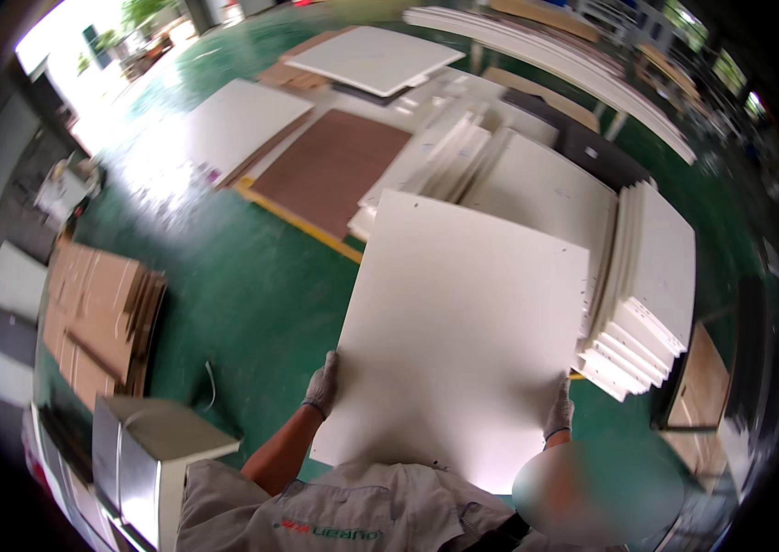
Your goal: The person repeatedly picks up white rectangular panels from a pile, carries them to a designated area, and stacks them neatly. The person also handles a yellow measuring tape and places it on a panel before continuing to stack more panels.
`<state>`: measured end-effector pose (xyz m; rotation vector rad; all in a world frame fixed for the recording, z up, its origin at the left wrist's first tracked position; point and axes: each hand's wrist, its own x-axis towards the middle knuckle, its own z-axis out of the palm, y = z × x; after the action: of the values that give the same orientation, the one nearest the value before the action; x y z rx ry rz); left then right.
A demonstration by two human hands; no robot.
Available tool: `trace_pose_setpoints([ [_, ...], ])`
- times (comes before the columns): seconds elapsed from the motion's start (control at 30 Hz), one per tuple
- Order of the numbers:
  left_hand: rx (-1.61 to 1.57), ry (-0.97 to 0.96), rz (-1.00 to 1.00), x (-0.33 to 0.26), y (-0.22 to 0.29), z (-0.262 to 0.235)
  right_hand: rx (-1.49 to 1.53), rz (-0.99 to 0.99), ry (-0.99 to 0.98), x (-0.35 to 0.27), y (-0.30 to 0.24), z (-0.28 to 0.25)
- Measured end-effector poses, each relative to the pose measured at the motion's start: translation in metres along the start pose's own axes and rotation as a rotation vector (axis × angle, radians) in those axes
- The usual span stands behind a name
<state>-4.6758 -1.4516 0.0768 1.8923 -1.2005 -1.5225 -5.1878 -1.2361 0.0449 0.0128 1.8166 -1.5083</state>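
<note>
A large white rectangular panel (463, 322) is held in front of my body, tilted, with small holes near its corners. My left hand (322, 385), in a light grey knit glove, grips its left edge low down. At the opposite edge, my right hand (559, 411) wears a similar glove and clasps the lower right side. The fingers of both hands are partly hidden by the board. Just beyond its right edge, several white panels (656, 267) lean together in a row.
More white boards (537, 175) stand behind the held panel. A brown sheet (330, 170) and a white sheet (247, 124) lie farther off on the green floor (252, 304). Flattened cardboard (95, 304) is stacked at left, near a box-shaped cabinet (164, 442).
</note>
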Motion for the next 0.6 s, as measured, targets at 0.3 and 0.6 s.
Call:
trace_pose_setpoints([
  [0.3, -0.422, 0.429, 0.133, -0.157, -0.109, -0.132, -0.156, -0.245, -0.771, -0.049, -0.025, 0.149],
  [0.6, -0.676, 0.813, -0.234, -0.297, -0.353, -0.267, -0.535, -0.319, -1.172, -0.226, 0.126, 0.423],
])
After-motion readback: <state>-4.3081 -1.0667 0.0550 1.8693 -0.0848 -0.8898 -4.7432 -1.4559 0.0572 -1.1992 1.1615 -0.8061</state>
